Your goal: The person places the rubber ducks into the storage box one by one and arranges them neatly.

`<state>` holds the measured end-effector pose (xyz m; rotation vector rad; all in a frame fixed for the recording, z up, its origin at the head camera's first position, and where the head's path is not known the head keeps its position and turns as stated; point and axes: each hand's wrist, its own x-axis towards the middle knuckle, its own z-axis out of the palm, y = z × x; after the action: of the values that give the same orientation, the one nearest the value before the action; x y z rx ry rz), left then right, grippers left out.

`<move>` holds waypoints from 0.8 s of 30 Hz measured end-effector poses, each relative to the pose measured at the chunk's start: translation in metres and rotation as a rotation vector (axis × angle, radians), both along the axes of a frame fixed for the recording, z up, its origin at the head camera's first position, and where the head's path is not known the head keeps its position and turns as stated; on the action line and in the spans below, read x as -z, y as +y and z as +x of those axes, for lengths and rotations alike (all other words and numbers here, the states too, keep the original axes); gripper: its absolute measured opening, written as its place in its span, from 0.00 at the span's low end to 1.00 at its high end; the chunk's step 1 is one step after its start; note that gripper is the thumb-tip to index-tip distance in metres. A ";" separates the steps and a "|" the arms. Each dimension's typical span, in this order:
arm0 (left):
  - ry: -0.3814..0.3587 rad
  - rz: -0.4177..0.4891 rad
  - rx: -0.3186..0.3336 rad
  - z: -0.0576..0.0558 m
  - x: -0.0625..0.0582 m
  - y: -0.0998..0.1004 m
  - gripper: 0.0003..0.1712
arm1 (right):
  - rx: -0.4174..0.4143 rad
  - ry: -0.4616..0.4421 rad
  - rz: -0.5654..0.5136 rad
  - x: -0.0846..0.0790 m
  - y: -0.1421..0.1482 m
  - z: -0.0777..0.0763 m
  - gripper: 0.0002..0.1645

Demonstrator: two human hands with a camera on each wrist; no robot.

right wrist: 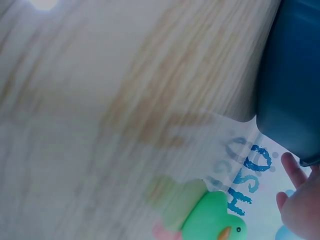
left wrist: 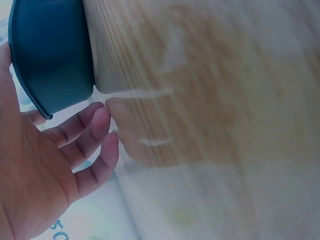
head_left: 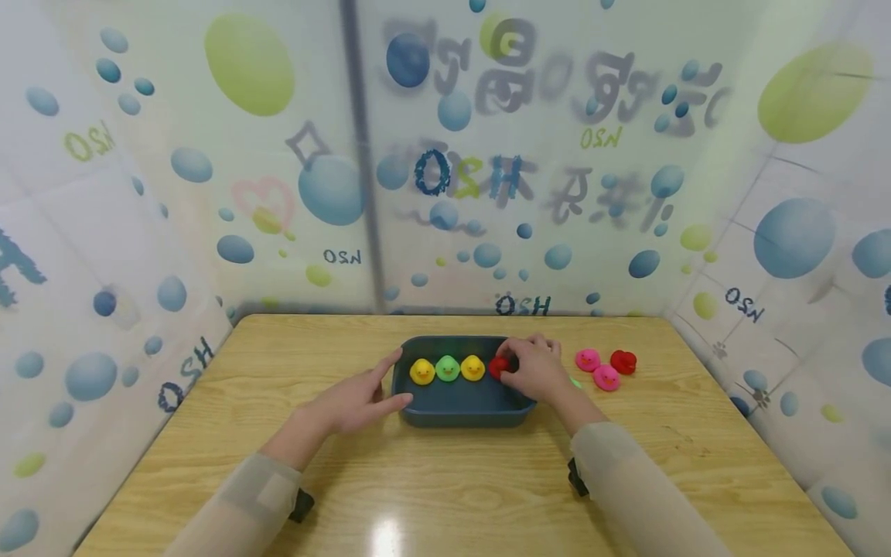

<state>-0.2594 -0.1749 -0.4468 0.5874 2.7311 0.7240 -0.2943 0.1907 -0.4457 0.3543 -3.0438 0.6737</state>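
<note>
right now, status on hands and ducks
Right hand pinches red rubber duck. Left hand at left end of dark blue tray. Yellow duck alongside; nothing visibly blocking.

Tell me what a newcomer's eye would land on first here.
Probably the tray, where a yellow duck, a green duck and another yellow duck line up beside the red duck pinched by the right hand. Two pink ducks and a second red duck on the table, right of the tray, come next. Behind it all stands the bubble-print backdrop.
</note>
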 end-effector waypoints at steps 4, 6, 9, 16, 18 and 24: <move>0.003 0.006 0.005 0.001 -0.001 0.000 0.58 | -0.002 -0.011 -0.010 -0.001 -0.001 0.000 0.20; 0.003 0.007 0.005 0.001 -0.002 0.001 0.58 | -0.004 -0.015 -0.011 -0.001 -0.002 0.000 0.20; 0.003 0.008 0.005 0.001 -0.003 0.001 0.58 | -0.008 -0.020 -0.009 -0.002 -0.002 0.001 0.20; 0.003 0.008 0.004 0.002 -0.004 0.002 0.58 | -0.019 -0.032 -0.012 0.000 -0.002 0.000 0.20; 0.004 0.009 0.005 0.002 -0.004 0.002 0.58 | -0.020 -0.034 -0.014 0.000 -0.002 -0.001 0.20; 0.006 0.011 0.006 0.001 -0.003 0.001 0.58 | -0.024 -0.038 -0.016 0.000 -0.002 -0.001 0.20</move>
<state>-0.2586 -0.1740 -0.4440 0.6012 2.7311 0.7368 -0.2955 0.1889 -0.4454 0.3833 -3.0732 0.7139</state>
